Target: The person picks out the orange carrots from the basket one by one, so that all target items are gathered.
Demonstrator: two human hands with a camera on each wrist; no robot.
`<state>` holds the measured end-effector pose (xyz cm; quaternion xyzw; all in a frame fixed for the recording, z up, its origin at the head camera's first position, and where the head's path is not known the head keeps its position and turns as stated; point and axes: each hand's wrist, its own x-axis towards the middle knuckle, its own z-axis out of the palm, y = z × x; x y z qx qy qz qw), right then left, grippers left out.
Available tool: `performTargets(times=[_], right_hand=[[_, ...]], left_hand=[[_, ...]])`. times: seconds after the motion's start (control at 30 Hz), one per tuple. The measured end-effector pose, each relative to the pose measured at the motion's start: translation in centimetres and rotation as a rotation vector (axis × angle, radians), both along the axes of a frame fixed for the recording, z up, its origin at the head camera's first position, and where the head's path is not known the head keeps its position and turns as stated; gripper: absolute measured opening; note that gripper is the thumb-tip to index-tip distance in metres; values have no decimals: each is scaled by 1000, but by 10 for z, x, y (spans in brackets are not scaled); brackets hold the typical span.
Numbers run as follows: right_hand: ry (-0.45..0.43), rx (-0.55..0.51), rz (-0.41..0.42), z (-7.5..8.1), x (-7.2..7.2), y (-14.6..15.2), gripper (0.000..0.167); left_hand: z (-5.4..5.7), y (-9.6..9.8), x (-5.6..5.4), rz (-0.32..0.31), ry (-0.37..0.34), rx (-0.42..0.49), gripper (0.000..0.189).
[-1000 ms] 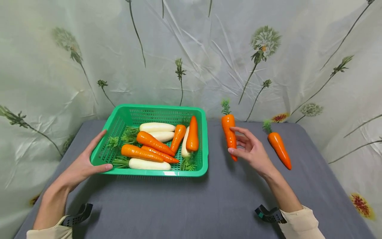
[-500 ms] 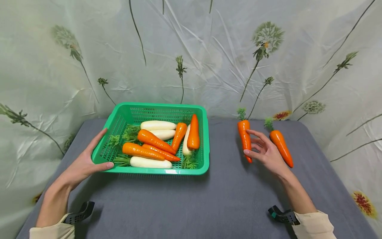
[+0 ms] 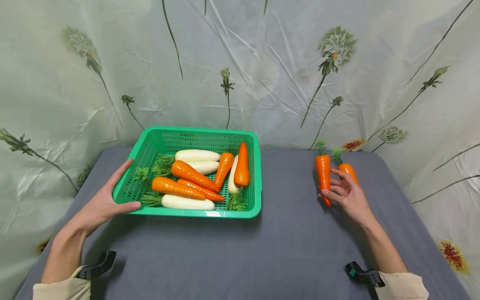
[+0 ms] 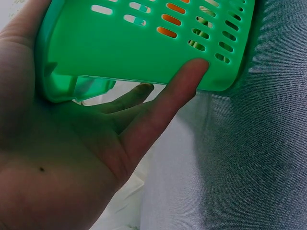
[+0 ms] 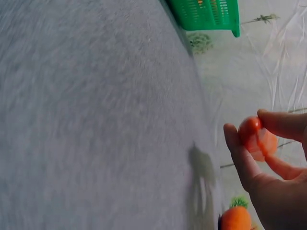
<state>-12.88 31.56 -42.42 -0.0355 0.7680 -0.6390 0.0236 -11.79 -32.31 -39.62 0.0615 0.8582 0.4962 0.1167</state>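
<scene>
My right hand [image 3: 351, 201] pinches an orange carrot [image 3: 322, 168] with a green leafy top. The carrot hangs above the table with its tip toward me, and its tip shows between the fingers [image 5: 240, 153] in the right wrist view. A second carrot [image 3: 348, 171] lies just behind that hand, partly hidden by it. At the left, my left hand [image 3: 99, 210] grips the near-left corner of a green plastic basket [image 3: 257, 175], thumb on the front rim. In the left wrist view its other fingers [image 4: 163, 110] lie against the basket's outer wall.
Inside the basket are several orange carrots [image 3: 193, 175] and several white radishes [image 3: 187, 203] with green tops. A grey cloth covers the table [image 3: 240, 258]. Behind it hangs a pale curtain [image 3: 262, 75] printed with dandelions.
My right hand has moved to the right with the carrot, close to the carrot lying on the table. My left hand stays on the basket, which has not moved on the table.
</scene>
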Motion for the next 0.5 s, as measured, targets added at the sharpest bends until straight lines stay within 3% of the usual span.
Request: performTargets(times=[0.3,0.5], right_hand=[[-28,-65,-69,-5,1,17,53],[-82,78,-144,-8,5,26,56]], left_hand=[[0,0,0,11,19,-4,115],[-1,1,0,4,31,1,115]])
